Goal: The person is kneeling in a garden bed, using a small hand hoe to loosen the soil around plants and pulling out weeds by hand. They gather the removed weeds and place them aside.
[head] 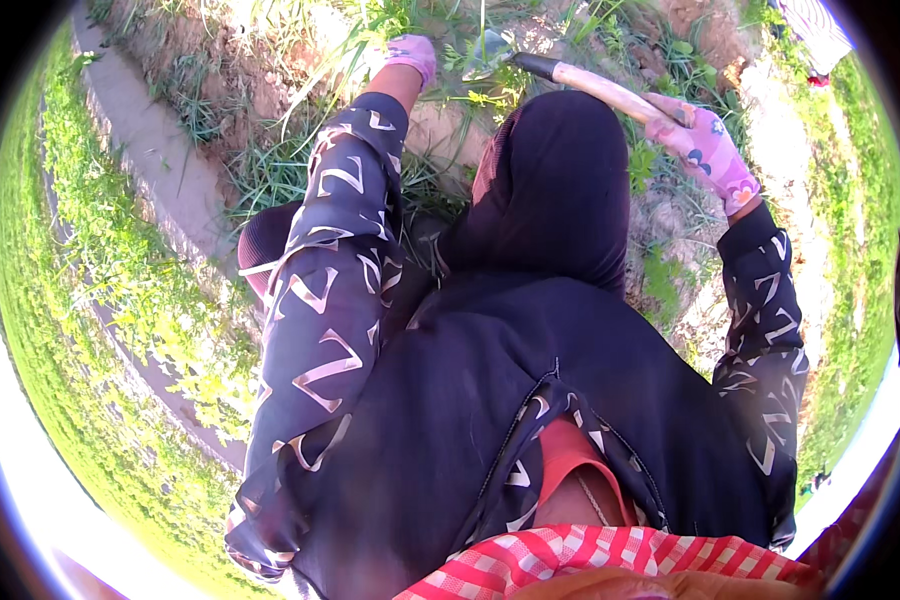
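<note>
My right hand (709, 150), in a pink flowered glove, is closed around the pale wooden handle (604, 88) of a hand hoe. The tool slants to the left, with a black socket (534, 65) ahead of the wood. Its metal blade (487, 56) is partly lost among weeds (499, 97) and glare. Just left of the blade, my left hand (411, 56), gloved alike, is down among long grass blades (345, 60). Its fingers are turned away and mostly hidden, so whether they grip any grass cannot be seen.
My bent knee (562, 172) rises between my arms, close under the handle. A pale earthen strip (146, 150) runs along the left, beside low green crop plants (210, 360). Dry soil (772, 127) borders another crop row on the right. Part of another person's striped garment (817, 34) shows at upper right.
</note>
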